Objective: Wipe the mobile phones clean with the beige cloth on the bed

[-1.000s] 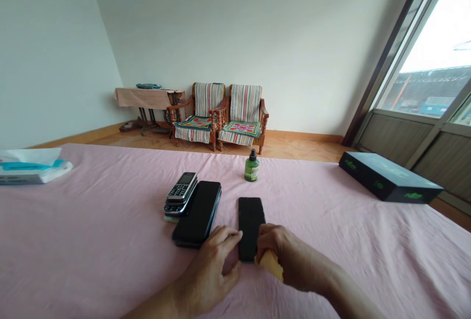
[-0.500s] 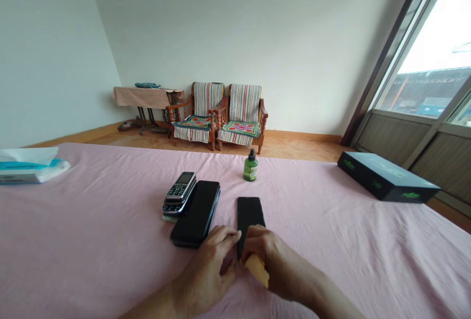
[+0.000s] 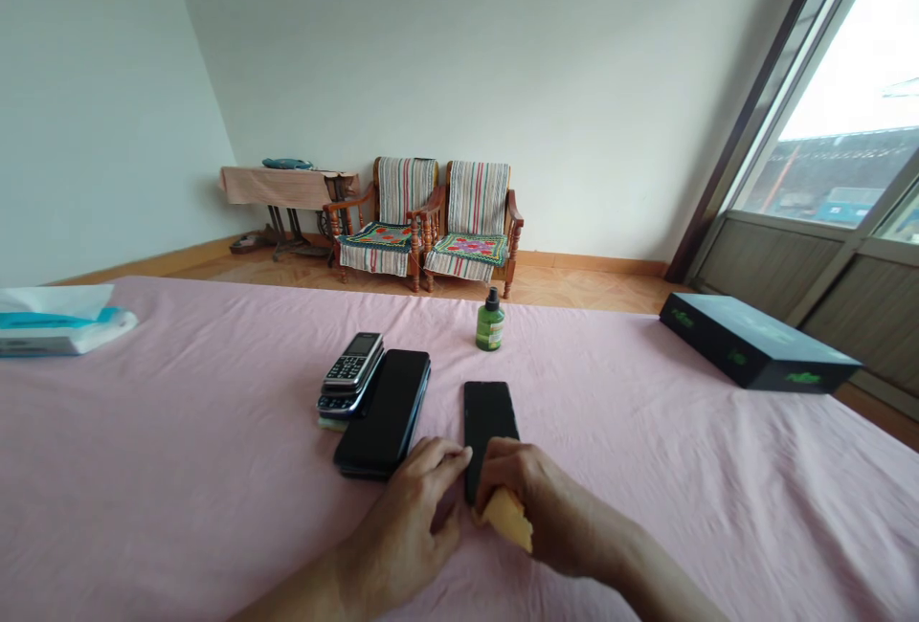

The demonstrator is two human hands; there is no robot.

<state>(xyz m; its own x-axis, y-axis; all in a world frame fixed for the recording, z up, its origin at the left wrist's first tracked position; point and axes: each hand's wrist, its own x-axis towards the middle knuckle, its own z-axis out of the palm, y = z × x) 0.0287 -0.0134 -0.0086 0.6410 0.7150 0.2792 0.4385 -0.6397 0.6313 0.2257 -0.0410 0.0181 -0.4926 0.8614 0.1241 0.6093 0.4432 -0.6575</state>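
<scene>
A black smartphone lies flat on the pink cloth, its lower end partly covered by my right hand. That hand is closed around a yellow cloth and presses it against the phone's lower part; a loose end hangs out below the fingers. My left hand rests at the phone's left edge, fingertips touching it, with thumb and fingers spread apart. Just beyond this hand lies a stack of black smartphones. Beside the stack, two keypad phones sit one on top of the other.
A green bottle with a black cap stands behind the smartphone. A dark box with green lettering lies at the right, and a tissue pack at the far left. Two wooden armchairs stand against the wall beyond the bed-like surface.
My right hand with the yellow cloth has shifted very slightly to the right on the phone. My left hand and the other things stay put; the view has tilted a little.
</scene>
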